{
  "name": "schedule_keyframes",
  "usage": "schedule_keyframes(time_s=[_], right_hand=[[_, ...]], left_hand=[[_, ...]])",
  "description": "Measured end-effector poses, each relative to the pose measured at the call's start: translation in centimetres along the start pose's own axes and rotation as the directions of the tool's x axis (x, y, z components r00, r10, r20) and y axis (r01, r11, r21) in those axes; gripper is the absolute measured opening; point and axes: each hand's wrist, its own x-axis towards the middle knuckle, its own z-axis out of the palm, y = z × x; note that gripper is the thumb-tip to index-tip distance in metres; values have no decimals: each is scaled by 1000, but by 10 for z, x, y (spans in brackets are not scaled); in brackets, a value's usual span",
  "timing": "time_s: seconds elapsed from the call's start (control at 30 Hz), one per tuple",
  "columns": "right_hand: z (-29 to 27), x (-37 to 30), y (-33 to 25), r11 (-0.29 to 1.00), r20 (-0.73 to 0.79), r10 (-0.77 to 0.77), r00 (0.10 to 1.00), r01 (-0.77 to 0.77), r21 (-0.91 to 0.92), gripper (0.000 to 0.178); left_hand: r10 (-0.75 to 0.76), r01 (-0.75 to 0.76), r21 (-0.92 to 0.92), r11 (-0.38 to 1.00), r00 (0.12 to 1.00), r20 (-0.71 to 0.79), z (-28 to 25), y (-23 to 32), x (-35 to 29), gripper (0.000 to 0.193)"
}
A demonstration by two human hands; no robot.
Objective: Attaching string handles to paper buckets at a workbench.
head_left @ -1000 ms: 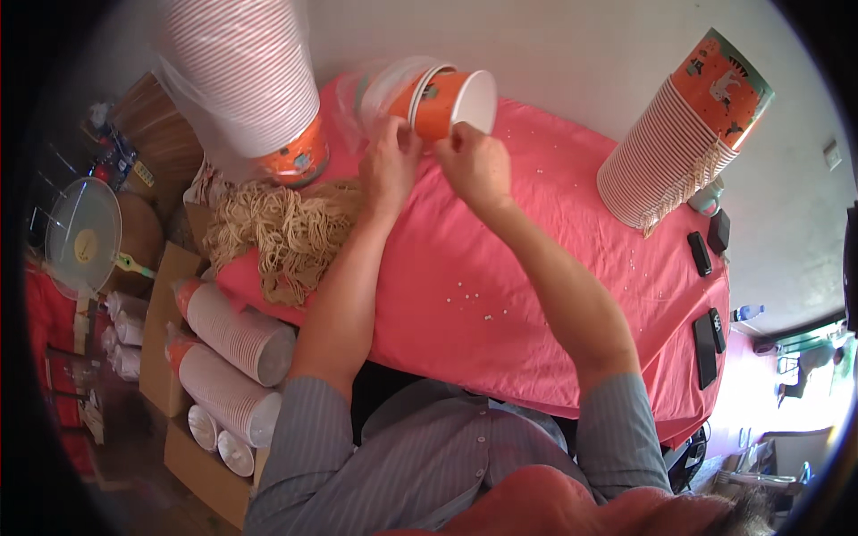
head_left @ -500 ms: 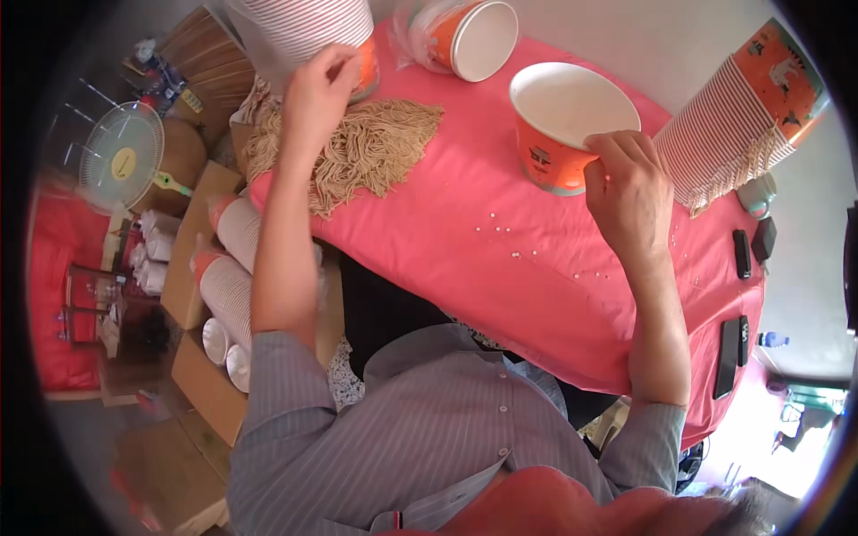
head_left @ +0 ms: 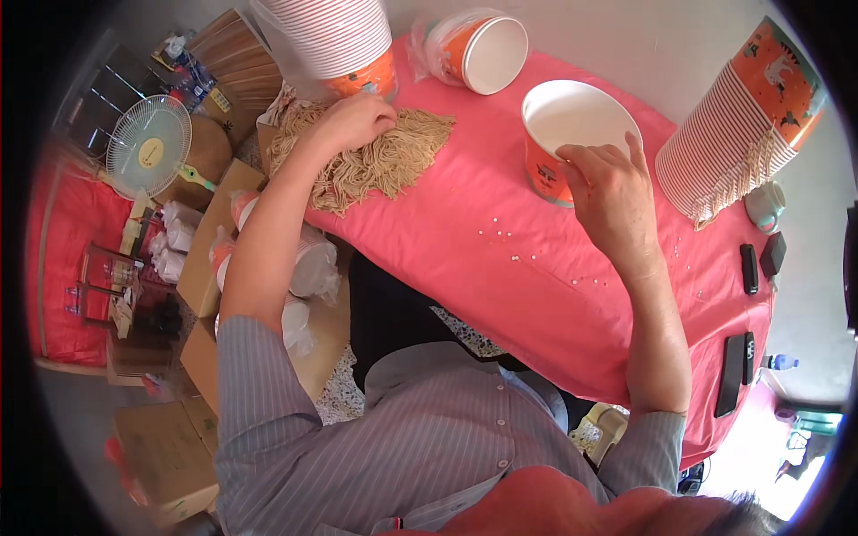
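An orange paper bucket [head_left: 545,179] with a white rim and inside stands upright on the pink-covered table [head_left: 420,241]. My right hand [head_left: 617,201] pinches its near rim, thumb and fingertips together, one finger sticking up. At the left, a loose heap of thin tan cords [head_left: 393,165] is spread over the table's edge. My left hand [head_left: 353,125] rests over the heap's far side with its fingers curled in; what they hold, if anything, is hidden.
Nested bucket stacks stand at the far left [head_left: 331,45] and right [head_left: 728,134], the right one draped with cords. Another bagged bucket [head_left: 492,54] lies at the back. Small white bits [head_left: 514,257], a black phone [head_left: 729,375] and a cup [head_left: 765,205] lie about. Cartons [head_left: 210,246] flank the table.
My left hand has come down from in front of the left bucket stack onto the cords. My right hand has shifted slightly left and down along the bucket's rim.
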Motion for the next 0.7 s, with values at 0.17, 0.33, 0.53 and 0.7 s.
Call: schedule_keyframes(time_s=[0.17, 0.33, 0.53, 0.7], right_hand=[[-11, 2, -2, 1000, 39, 12, 999, -13, 5, 11], [-15, 1, -9, 997, 74, 15, 997, -21, 78, 12], [-27, -6, -13, 994, 162, -28, 986, 10, 109, 15], [-38, -5, -27, 975, 14, -29, 999, 26, 220, 14]], left_hand=[[-77, 79, -5, 997, 990, 121, 0, -8, 7, 18], [-113, 114, -62, 991, 993, 33, -4, -12, 8, 18], [-212, 144, -319, 937, 959, -188, -27, 17, 15, 21], [-309, 50, -675, 736, 912, -269, -62, 64, 25, 22]])
